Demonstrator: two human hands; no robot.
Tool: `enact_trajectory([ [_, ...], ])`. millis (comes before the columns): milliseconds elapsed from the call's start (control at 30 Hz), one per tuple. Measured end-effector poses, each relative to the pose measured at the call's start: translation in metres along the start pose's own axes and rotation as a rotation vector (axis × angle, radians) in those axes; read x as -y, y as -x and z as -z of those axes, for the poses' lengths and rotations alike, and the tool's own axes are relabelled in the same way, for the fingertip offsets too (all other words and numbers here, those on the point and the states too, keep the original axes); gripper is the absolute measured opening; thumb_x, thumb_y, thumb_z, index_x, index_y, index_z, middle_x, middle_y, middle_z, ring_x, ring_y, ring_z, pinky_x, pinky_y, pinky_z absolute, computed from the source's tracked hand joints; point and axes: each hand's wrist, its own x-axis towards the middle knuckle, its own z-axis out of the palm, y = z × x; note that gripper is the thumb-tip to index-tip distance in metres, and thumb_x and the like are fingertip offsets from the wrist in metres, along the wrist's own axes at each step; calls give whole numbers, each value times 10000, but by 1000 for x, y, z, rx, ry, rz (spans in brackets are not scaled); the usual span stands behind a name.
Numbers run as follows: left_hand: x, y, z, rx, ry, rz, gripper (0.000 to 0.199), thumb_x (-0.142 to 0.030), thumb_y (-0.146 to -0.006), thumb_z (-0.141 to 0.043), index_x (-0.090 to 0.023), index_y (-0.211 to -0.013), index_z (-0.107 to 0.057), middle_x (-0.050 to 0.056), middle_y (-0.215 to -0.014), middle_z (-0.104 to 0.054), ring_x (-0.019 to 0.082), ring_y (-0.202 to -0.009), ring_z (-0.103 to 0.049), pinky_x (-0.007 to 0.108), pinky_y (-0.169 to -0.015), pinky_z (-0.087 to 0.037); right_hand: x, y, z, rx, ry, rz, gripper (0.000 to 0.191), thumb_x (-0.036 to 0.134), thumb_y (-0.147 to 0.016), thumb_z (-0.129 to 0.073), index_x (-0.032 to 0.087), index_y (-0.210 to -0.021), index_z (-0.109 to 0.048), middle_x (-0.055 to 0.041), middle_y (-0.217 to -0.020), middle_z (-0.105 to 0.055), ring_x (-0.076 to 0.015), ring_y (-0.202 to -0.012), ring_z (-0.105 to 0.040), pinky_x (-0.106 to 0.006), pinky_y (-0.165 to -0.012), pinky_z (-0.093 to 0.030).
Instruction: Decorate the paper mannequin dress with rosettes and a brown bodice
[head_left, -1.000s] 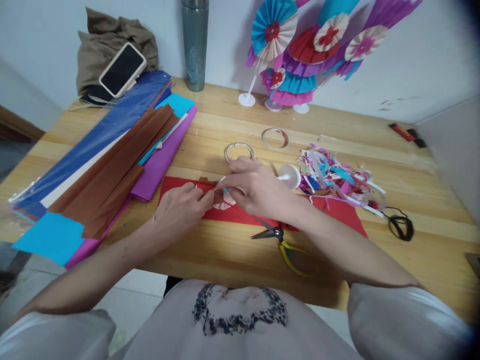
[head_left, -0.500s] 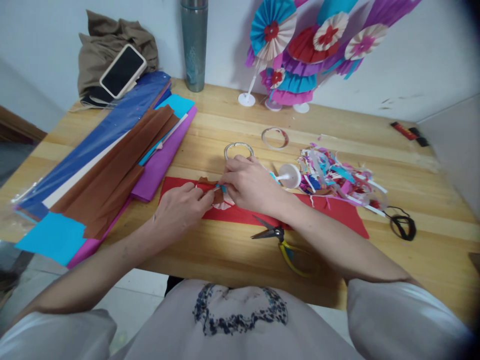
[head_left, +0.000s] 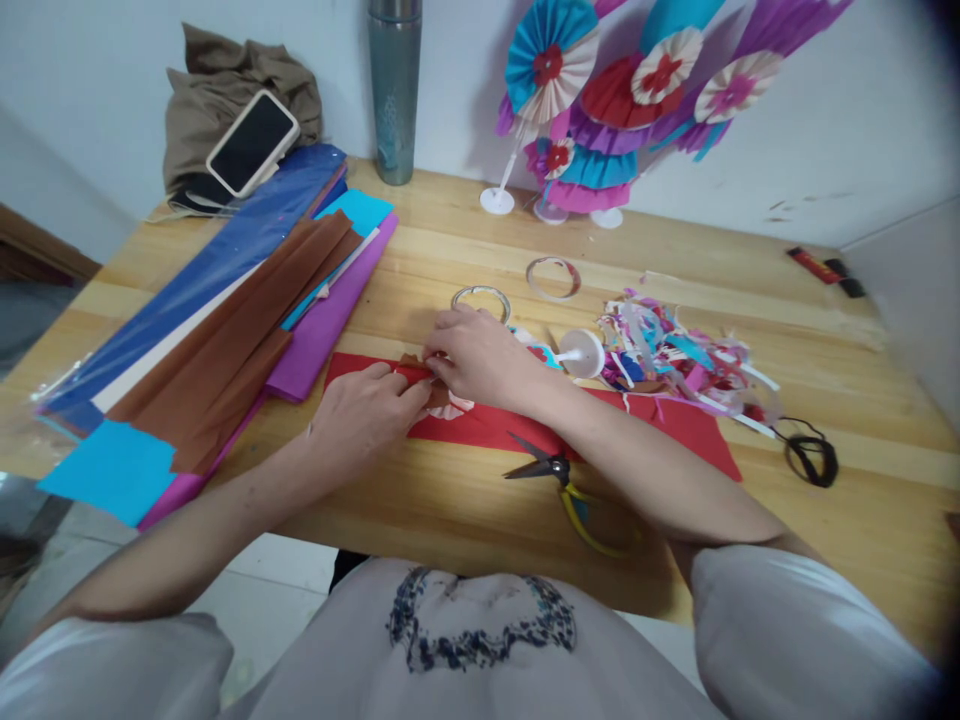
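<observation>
My left hand and my right hand meet over a sheet of red paper on the table. Their fingertips pinch a small piece of brown crepe paper, mostly hidden by the fingers. Just below it, a pale pleated paper peeks out on the red sheet. Beyond my right hand lies a white stand on its side, its round base facing right, with blue and red paper near its stick. Scissors with yellow handles lie partly open below my right forearm.
Paper scraps are heaped on the right, near a black band. Two tape rings, one silvery and one clear, lie behind my hands. Folded brown paper fills the left. A flask and paper decorations stand behind.
My right hand has shifted slightly left, closer to my left fingertips, uncovering more of the red and blue paper by the stand. The whole view has moved slightly.
</observation>
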Motion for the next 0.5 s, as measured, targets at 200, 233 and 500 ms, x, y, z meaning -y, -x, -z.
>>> enact_trajectory([
  [200,-1,-1,0,-33,45,8,164,-245,-963,-563,-201,-945,-720,47,-695,-683,201,-657,-619,279,-508,-340,-8,-2,4,40,-12,123,230,72,-894,-495,156,-871,-708,-94,-954,-687,-228,-945,-588,-324,-806,-404],
  [233,-1,-1,1,-35,48,7,172,-248,-967,-557,-202,-949,-721,46,-690,-680,200,-656,-618,278,-510,-341,-8,-2,5,44,-15,139,240,71,-897,-490,161,-851,-708,-98,-946,-685,-231,-939,-589,-326,-799,-407],
  [500,0,-1,1,-63,17,-20,160,-272,-964,-578,-204,-937,-720,32,-683,-679,204,-633,-620,296,-492,-327,-6,1,11,83,-36,214,241,77,-897,-509,145,-819,-726,-113,-900,-662,-238,-911,-587,-335,-762,-404],
])
